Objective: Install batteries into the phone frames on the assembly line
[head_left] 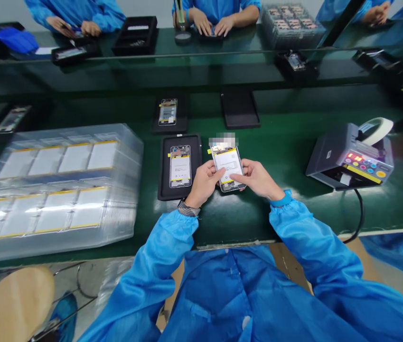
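Observation:
Both my hands hold an opened phone with a white battery and yellow strips showing, just above the green bench. My left hand grips its left edge, thumb across the battery's lower part. On the right edge my right hand is closed, its thumb also lying over the battery. The fingers beneath the phone are hidden, and its top end is blurred out. Beside my left hand a similar opened phone lies in a black tray. Behind it another phone rests on a second black tray.
Stacked clear plastic trays of white batteries fill the left. A tape dispenser with a lit display stands right, its black cable running over the front edge. An unfilled black tray lies behind. Co-workers' hands are across the bench.

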Demonstrator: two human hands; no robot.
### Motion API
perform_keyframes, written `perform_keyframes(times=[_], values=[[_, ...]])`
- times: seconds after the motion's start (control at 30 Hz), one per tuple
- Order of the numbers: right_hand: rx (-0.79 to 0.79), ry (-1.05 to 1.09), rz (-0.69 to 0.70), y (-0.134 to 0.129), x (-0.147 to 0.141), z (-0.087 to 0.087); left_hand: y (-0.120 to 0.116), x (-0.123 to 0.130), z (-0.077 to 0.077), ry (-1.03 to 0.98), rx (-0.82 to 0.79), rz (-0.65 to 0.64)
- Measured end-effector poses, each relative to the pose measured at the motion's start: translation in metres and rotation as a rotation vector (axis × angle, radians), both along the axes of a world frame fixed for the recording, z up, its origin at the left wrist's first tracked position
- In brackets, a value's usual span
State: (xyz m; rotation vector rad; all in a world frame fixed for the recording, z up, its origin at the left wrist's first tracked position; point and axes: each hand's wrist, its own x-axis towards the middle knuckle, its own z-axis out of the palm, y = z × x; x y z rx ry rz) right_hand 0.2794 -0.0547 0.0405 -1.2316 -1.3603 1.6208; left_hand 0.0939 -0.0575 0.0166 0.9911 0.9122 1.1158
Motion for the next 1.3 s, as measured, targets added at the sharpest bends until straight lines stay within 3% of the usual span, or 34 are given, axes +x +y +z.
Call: perform_keyframes(times=[0.17, 0.37, 0.53, 0.7, 0.9, 1.03, 1.1, 1.2, 1.3], values=[[-0.03, 0.096, -0.014, 0.006, -0.004, -0.006, 0.003, -0.006, 0.002, 0.024, 0.003, 0.011], [-0.015, 0.183, 0.102, 0.004, -0.001, -0.009, 0.007, -0.012, 0.003, 0.079, -0.019, 0.059], [-0.002, 0.247, 0.096, 0.005, -0.004, -0.023, 0.008, -0.011, 0.002, 0.157, -0.032, 0.062], [0.04, 0.222, -0.037, 0.012, -0.007, -0.038, 0.02, -0.004, 0.005, 0.228, 0.006, 0.046], [0.134, 0.271, -0.155, 0.023, 0.0, -0.041, 0.05, 0.008, 0.012, 0.298, 0.057, -0.051], [0.136, 0.24, -0.305, 0.035, 0.009, -0.044, 0.077, 0.021, 0.015, 0.336, 0.06, -0.109], [0.13, 0.179, -0.428, 0.042, 0.016, -0.046, 0.099, 0.027, 0.016, 0.397, 0.043, -0.073], [0.172, 0.017, -0.591, 0.05, 0.028, -0.047, 0.148, 0.038, 0.021, 0.521, -0.014, 0.029], [0.224, -0.166, -0.621, 0.051, 0.032, -0.047, 0.205, 0.05, 0.03, 0.598, -0.051, 0.048]])
